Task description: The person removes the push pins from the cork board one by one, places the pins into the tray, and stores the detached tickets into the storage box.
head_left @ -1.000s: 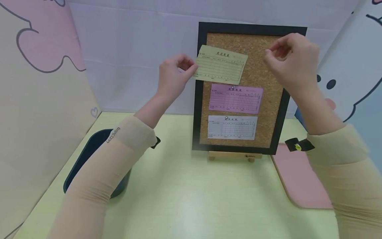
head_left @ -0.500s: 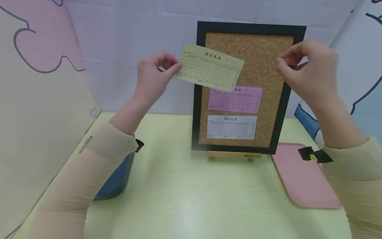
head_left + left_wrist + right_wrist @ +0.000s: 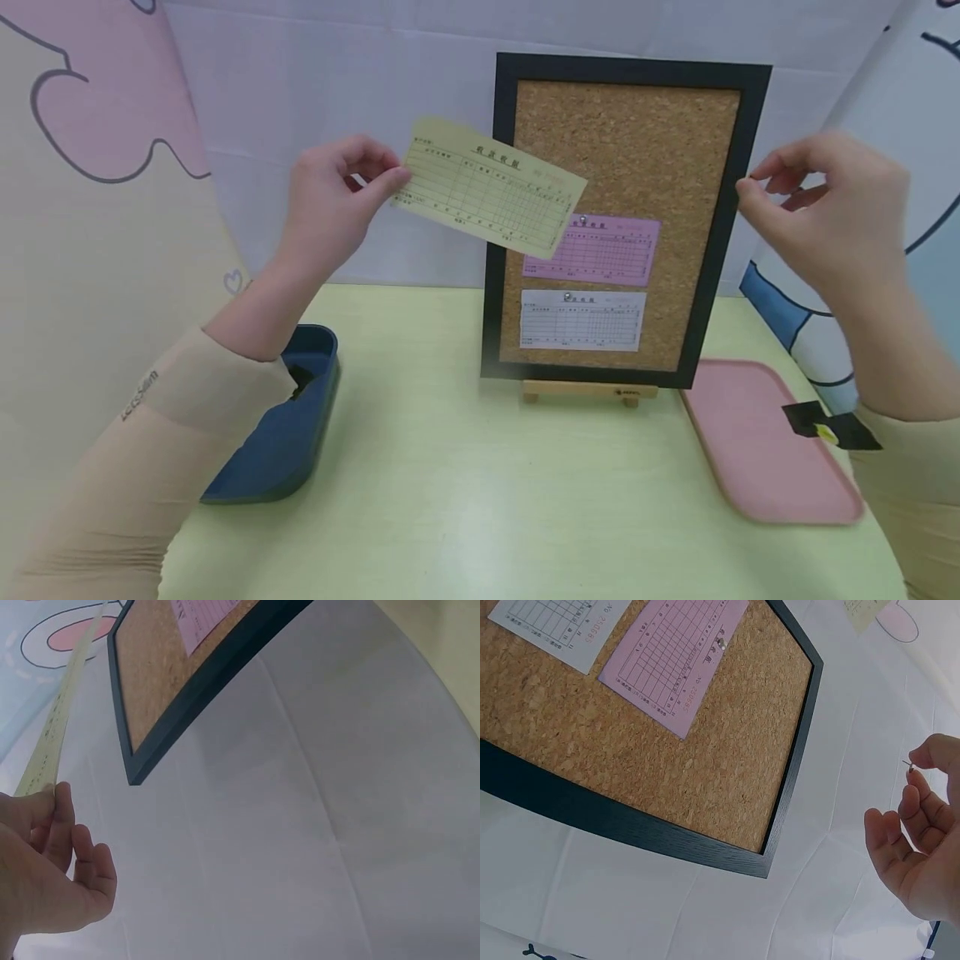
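Note:
My left hand [image 3: 341, 196] pinches a yellow receipt slip [image 3: 491, 187] by its left edge, tilted down to the right. The slip hangs before the left side of the cork board [image 3: 630, 142] and covers part of a pink receipt slip [image 3: 611, 254]. Below that, a white receipt slip [image 3: 581, 325] is fixed with a pushpin [image 3: 567, 297]; another pin [image 3: 582, 220] sits at the pink slip's top. To the board's right, my right hand [image 3: 840, 217] pinches a small pushpin [image 3: 909, 766] between thumb and forefinger, its thin point showing in the right wrist view.
The black-framed board stands on a small wooden easel [image 3: 588, 389]. A dark blue tray [image 3: 300, 450] lies at the left, partly under my left sleeve. At the right is a pink tray [image 3: 757, 450]. A white cloth [image 3: 337, 83] hangs behind.
My left hand has drawn the yellow slip left, away from the upper part of the board, and it tilts more. My right hand has moved right and down, off the board.

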A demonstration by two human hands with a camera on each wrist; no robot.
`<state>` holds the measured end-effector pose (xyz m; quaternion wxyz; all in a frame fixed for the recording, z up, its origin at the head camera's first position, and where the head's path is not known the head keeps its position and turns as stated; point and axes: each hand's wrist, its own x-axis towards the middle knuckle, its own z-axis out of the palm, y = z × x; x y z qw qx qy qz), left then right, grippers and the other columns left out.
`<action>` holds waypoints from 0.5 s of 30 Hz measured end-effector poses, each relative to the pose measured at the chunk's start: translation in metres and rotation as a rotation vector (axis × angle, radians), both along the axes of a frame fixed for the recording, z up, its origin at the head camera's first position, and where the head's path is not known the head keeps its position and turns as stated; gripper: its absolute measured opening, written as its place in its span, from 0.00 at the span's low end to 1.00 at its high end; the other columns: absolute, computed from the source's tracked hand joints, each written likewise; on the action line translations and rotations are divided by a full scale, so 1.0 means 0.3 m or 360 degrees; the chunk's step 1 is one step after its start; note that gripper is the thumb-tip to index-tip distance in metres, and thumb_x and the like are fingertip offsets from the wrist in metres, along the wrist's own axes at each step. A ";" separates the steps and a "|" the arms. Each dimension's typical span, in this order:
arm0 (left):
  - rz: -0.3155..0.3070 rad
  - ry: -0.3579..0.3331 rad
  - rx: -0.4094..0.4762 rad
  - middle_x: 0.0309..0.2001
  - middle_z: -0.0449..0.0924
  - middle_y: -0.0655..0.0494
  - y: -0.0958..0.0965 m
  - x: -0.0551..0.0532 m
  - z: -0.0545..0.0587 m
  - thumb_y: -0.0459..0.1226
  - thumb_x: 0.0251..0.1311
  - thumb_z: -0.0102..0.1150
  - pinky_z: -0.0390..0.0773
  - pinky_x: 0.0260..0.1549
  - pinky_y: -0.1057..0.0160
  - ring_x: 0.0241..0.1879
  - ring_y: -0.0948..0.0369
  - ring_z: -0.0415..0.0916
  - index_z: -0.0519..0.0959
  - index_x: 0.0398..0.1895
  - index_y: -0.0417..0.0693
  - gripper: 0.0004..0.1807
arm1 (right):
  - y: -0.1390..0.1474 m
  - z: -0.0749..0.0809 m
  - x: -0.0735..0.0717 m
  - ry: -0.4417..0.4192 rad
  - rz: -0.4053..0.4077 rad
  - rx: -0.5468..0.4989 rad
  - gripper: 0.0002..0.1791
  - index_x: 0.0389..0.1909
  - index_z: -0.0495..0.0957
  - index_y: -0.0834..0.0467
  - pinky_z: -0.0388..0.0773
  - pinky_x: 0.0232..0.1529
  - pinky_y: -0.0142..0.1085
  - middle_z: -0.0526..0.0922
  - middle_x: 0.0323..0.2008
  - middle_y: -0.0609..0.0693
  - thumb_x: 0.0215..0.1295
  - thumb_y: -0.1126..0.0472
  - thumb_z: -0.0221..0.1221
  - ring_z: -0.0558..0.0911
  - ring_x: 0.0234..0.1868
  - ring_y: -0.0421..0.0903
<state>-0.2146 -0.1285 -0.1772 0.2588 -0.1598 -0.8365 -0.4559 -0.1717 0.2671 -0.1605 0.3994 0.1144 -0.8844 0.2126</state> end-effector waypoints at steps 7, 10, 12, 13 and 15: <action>0.0068 0.0051 -0.0153 0.31 0.78 0.58 -0.066 0.025 -0.008 0.44 0.60 0.60 0.68 0.36 0.70 0.33 0.64 0.71 0.80 0.39 0.43 0.12 | 0.050 -0.030 0.024 -0.0041 -0.0037 -0.0063 0.15 0.37 0.78 0.69 0.60 0.36 0.12 0.64 0.30 0.23 0.59 0.59 0.61 0.63 0.34 0.21; 0.0104 0.0066 -0.0208 0.31 0.77 0.57 -0.094 0.032 -0.012 0.43 0.61 0.59 0.67 0.37 0.71 0.33 0.65 0.71 0.80 0.38 0.42 0.12 | 0.070 -0.046 0.032 -0.0058 -0.0053 -0.0078 0.15 0.38 0.78 0.69 0.60 0.36 0.12 0.65 0.30 0.22 0.59 0.60 0.62 0.63 0.34 0.21; 0.0129 0.0046 -0.0246 0.32 0.77 0.57 -0.112 0.036 -0.014 0.43 0.62 0.58 0.67 0.38 0.71 0.35 0.65 0.70 0.80 0.39 0.42 0.12 | 0.084 -0.058 0.037 -0.0074 -0.0066 -0.0088 0.15 0.39 0.78 0.69 0.60 0.36 0.11 0.65 0.31 0.23 0.59 0.60 0.62 0.63 0.35 0.21; 0.0142 0.0037 -0.0266 0.33 0.77 0.56 -0.122 0.037 -0.015 0.43 0.62 0.58 0.67 0.38 0.71 0.35 0.65 0.69 0.80 0.40 0.42 0.12 | 0.090 -0.064 0.039 -0.0082 -0.0076 -0.0097 0.15 0.39 0.78 0.69 0.60 0.37 0.11 0.65 0.31 0.23 0.59 0.60 0.62 0.63 0.35 0.22; 0.0161 0.0018 -0.0299 0.34 0.77 0.56 -0.141 0.038 -0.020 0.43 0.62 0.58 0.66 0.38 0.72 0.36 0.64 0.68 0.79 0.40 0.42 0.12 | 0.103 -0.075 0.043 -0.0103 -0.0102 -0.0107 0.15 0.40 0.78 0.69 0.59 0.36 0.11 0.64 0.31 0.24 0.60 0.59 0.62 0.63 0.36 0.22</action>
